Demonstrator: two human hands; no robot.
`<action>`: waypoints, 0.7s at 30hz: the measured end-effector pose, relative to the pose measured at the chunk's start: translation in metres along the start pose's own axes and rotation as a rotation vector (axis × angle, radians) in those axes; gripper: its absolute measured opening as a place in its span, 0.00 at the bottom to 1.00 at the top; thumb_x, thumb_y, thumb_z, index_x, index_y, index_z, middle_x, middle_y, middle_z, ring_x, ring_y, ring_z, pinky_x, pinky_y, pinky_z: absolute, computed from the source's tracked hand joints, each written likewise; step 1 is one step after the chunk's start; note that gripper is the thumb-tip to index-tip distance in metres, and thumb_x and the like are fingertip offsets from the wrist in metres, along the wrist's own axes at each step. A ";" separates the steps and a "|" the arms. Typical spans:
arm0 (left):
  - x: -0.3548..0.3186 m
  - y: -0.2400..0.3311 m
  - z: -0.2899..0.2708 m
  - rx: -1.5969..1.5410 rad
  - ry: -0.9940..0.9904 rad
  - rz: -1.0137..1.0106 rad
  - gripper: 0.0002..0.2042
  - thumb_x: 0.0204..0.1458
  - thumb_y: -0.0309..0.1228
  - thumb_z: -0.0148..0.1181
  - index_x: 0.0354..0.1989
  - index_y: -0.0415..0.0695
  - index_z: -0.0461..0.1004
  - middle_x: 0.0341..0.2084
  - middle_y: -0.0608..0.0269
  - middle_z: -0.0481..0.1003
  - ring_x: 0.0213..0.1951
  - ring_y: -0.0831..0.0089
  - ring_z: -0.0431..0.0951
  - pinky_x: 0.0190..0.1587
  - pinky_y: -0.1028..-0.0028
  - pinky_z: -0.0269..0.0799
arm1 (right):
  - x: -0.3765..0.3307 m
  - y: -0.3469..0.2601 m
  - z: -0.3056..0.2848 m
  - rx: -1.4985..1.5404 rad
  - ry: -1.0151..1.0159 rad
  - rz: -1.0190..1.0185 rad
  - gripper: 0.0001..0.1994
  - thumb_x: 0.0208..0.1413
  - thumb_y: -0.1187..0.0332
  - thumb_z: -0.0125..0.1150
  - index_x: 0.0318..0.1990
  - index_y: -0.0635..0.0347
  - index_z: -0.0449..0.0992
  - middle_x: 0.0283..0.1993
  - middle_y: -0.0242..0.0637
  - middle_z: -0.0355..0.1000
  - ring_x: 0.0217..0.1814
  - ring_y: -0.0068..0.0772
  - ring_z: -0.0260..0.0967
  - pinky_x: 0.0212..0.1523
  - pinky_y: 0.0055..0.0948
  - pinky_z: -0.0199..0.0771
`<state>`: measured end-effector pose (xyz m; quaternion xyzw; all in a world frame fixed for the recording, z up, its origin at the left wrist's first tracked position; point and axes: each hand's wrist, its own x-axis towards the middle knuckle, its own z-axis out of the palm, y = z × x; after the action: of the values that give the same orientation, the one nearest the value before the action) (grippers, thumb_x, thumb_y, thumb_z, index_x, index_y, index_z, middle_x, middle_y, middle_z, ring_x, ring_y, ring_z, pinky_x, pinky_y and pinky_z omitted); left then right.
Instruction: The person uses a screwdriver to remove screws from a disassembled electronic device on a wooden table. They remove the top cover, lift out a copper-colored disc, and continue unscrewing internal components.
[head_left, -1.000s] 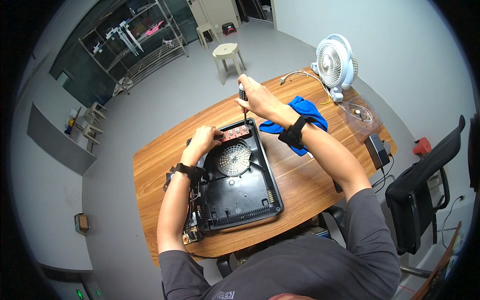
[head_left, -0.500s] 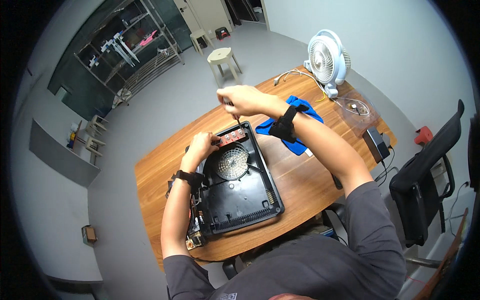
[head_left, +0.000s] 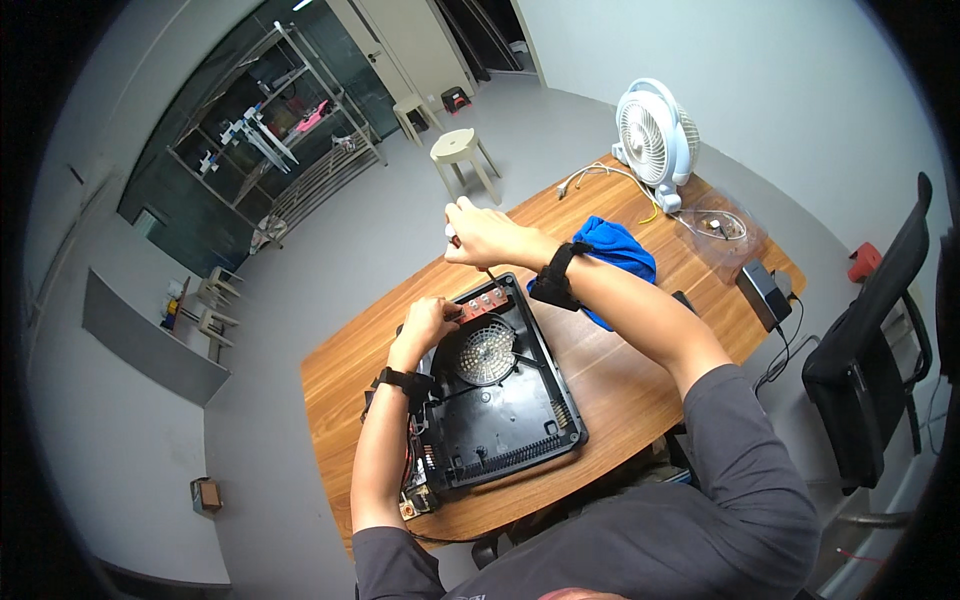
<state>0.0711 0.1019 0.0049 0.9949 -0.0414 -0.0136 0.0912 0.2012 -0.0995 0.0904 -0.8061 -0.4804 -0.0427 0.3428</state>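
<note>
A black appliance base (head_left: pixel 505 415) lies upside down on the wooden table (head_left: pixel 620 375), with a round metal fan grille (head_left: pixel 486 352) in it and a reddish strip (head_left: pixel 482 301) at its far edge. My left hand (head_left: pixel 428 323) rests on the far left corner of the base, fingers bent against the casing. My right hand (head_left: pixel 480 232) is raised over the far edge, closed around the handle of a screwdriver (head_left: pixel 486 268) whose shaft points down toward the reddish strip. Both wrists wear black bands.
A blue cloth (head_left: pixel 612 252) lies right of the base. A white desk fan (head_left: pixel 655 135) stands at the far right corner, near a clear bag (head_left: pixel 722 228) and a dark power brick (head_left: pixel 764 292). A black chair (head_left: pixel 880 340) stands right; a stool (head_left: pixel 462 152) beyond the table.
My right hand with the screwdriver has shifted left and now sits above the base's far edge. My left hand stays on the corner of the casing.
</note>
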 end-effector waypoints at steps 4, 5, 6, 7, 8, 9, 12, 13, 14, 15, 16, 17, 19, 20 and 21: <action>0.001 0.006 -0.001 0.032 -0.011 -0.029 0.19 0.42 0.28 0.74 0.47 0.46 0.84 0.37 0.54 0.84 0.40 0.57 0.85 0.46 0.63 0.80 | 0.001 0.002 0.006 0.032 0.056 0.040 0.16 0.52 0.63 0.62 0.42 0.63 0.68 0.42 0.52 0.69 0.40 0.59 0.75 0.43 0.50 0.76; 0.001 0.008 -0.003 0.038 -0.005 -0.024 0.19 0.42 0.28 0.74 0.47 0.46 0.84 0.38 0.54 0.84 0.40 0.57 0.85 0.46 0.63 0.80 | 0.004 0.006 0.009 0.040 0.079 0.015 0.15 0.52 0.64 0.62 0.42 0.63 0.68 0.43 0.52 0.68 0.40 0.59 0.74 0.42 0.50 0.76; 0.000 0.009 -0.004 0.040 0.001 -0.022 0.19 0.42 0.28 0.74 0.47 0.46 0.84 0.38 0.53 0.84 0.40 0.57 0.85 0.46 0.63 0.80 | 0.006 0.008 0.013 0.048 0.096 -0.013 0.15 0.52 0.64 0.62 0.42 0.63 0.68 0.43 0.52 0.68 0.41 0.59 0.74 0.42 0.50 0.76; 0.000 0.011 -0.005 0.041 0.008 -0.019 0.19 0.42 0.28 0.74 0.47 0.46 0.84 0.38 0.53 0.84 0.40 0.57 0.85 0.46 0.63 0.79 | 0.007 0.012 0.016 0.054 0.114 -0.040 0.15 0.51 0.65 0.62 0.42 0.63 0.68 0.43 0.52 0.68 0.41 0.59 0.74 0.42 0.50 0.76; 0.001 0.013 -0.006 0.037 0.005 -0.021 0.19 0.42 0.28 0.74 0.47 0.46 0.84 0.38 0.53 0.84 0.41 0.57 0.84 0.46 0.62 0.79 | 0.007 0.017 0.017 0.022 0.114 -0.071 0.15 0.51 0.65 0.62 0.43 0.63 0.68 0.43 0.51 0.68 0.41 0.59 0.74 0.41 0.50 0.76; -0.001 0.012 -0.005 0.029 0.001 -0.029 0.19 0.42 0.28 0.74 0.47 0.46 0.84 0.38 0.53 0.84 0.41 0.57 0.84 0.46 0.62 0.79 | 0.006 0.015 0.016 -0.008 0.108 -0.104 0.15 0.51 0.65 0.62 0.43 0.63 0.68 0.44 0.51 0.68 0.42 0.59 0.74 0.41 0.50 0.76; -0.002 0.007 -0.002 0.008 0.001 -0.039 0.19 0.42 0.28 0.74 0.46 0.46 0.85 0.38 0.53 0.84 0.42 0.57 0.84 0.46 0.62 0.79 | 0.002 0.007 0.010 -0.052 0.037 -0.110 0.18 0.51 0.64 0.63 0.46 0.61 0.68 0.45 0.50 0.69 0.43 0.60 0.74 0.41 0.52 0.76; -0.004 0.004 0.000 0.011 0.013 -0.031 0.19 0.42 0.28 0.74 0.46 0.46 0.85 0.38 0.53 0.84 0.41 0.57 0.84 0.46 0.62 0.79 | 0.000 0.001 0.007 -0.056 0.008 -0.104 0.18 0.51 0.64 0.63 0.47 0.60 0.69 0.45 0.50 0.69 0.43 0.60 0.74 0.41 0.53 0.75; -0.006 0.000 0.002 0.014 0.025 -0.024 0.18 0.42 0.28 0.74 0.46 0.46 0.85 0.38 0.53 0.84 0.41 0.57 0.84 0.46 0.62 0.79 | -0.002 -0.006 0.005 -0.060 -0.021 -0.098 0.18 0.51 0.63 0.64 0.47 0.59 0.69 0.45 0.50 0.69 0.42 0.60 0.74 0.41 0.53 0.75; -0.004 0.003 0.000 0.017 0.030 -0.009 0.18 0.42 0.28 0.74 0.45 0.45 0.85 0.38 0.54 0.84 0.41 0.56 0.84 0.46 0.61 0.79 | -0.005 -0.011 0.000 -0.097 -0.023 -0.084 0.17 0.54 0.61 0.64 0.47 0.58 0.70 0.46 0.50 0.69 0.42 0.61 0.75 0.40 0.54 0.76; -0.004 0.005 -0.001 0.007 0.039 -0.009 0.17 0.42 0.28 0.74 0.44 0.45 0.85 0.37 0.54 0.83 0.40 0.55 0.84 0.45 0.61 0.79 | -0.003 -0.007 0.005 -0.111 0.009 -0.091 0.16 0.55 0.61 0.64 0.47 0.58 0.70 0.46 0.50 0.69 0.42 0.61 0.75 0.41 0.54 0.76; -0.003 0.006 0.000 0.005 0.043 -0.007 0.18 0.42 0.27 0.74 0.44 0.46 0.85 0.38 0.54 0.83 0.40 0.55 0.84 0.45 0.61 0.79 | 0.001 -0.001 0.011 -0.125 0.040 -0.100 0.16 0.56 0.61 0.64 0.47 0.57 0.70 0.46 0.50 0.69 0.41 0.60 0.75 0.41 0.53 0.77; -0.003 0.008 -0.003 0.010 0.040 -0.011 0.18 0.42 0.27 0.74 0.45 0.46 0.85 0.38 0.54 0.83 0.40 0.55 0.84 0.45 0.61 0.78 | 0.006 0.002 0.016 -0.120 0.079 -0.085 0.16 0.57 0.61 0.65 0.47 0.59 0.69 0.48 0.52 0.67 0.41 0.61 0.75 0.42 0.53 0.77; -0.004 0.008 0.001 0.012 0.045 -0.011 0.18 0.42 0.27 0.74 0.45 0.47 0.85 0.38 0.54 0.83 0.40 0.55 0.83 0.45 0.61 0.78 | 0.006 0.005 0.019 -0.121 0.085 -0.076 0.16 0.57 0.62 0.65 0.46 0.60 0.69 0.49 0.52 0.66 0.41 0.62 0.75 0.42 0.53 0.77; -0.004 0.007 0.002 0.016 0.056 -0.013 0.18 0.42 0.27 0.74 0.45 0.47 0.85 0.38 0.54 0.83 0.40 0.54 0.83 0.45 0.61 0.78 | 0.008 0.007 0.020 -0.125 0.091 -0.074 0.16 0.56 0.63 0.65 0.46 0.61 0.69 0.49 0.53 0.66 0.41 0.62 0.75 0.42 0.53 0.77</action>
<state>0.0663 0.0946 0.0041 0.9958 -0.0324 0.0142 0.0842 0.2054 -0.0841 0.0749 -0.8048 -0.4902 -0.1219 0.3117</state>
